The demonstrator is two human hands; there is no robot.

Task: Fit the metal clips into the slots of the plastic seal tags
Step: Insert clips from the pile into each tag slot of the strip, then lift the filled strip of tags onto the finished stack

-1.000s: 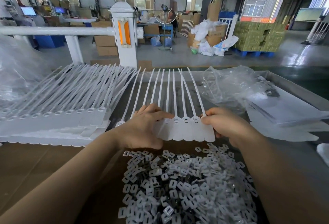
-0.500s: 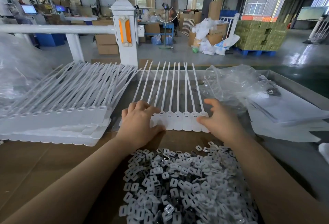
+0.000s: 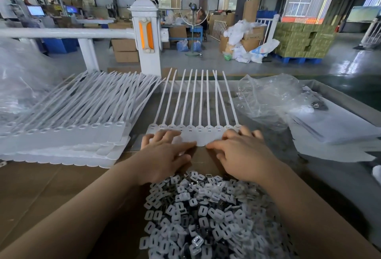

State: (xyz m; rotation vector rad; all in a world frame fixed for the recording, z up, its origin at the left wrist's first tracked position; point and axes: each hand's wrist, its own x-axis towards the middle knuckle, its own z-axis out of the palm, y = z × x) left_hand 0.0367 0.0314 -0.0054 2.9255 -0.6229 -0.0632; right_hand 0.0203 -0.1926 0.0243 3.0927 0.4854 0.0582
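A joined strip of white plastic seal tags point(image 3: 198, 133) lies flat on the table ahead of me, its long tails pointing away. My left hand point(image 3: 165, 153) rests with straight fingers on the strip's left flags. My right hand point(image 3: 243, 149) lies flat on the right flags, fingers spread. Neither hand holds anything. A heap of small white-framed metal clips point(image 3: 206, 215) sits on brown cardboard point(image 3: 51, 192) just in front of my wrists.
Stacked strips of seal tags point(image 3: 68, 133) fill the left of the table. Crumpled clear plastic bags point(image 3: 272, 100) and white sheets point(image 3: 338, 135) lie to the right. A white post and rail point(image 3: 147, 38) stand behind the table's far edge.
The strip was pushed farther away from me and set down flat. Both hands went from pinching its ends to resting flat on the flags.
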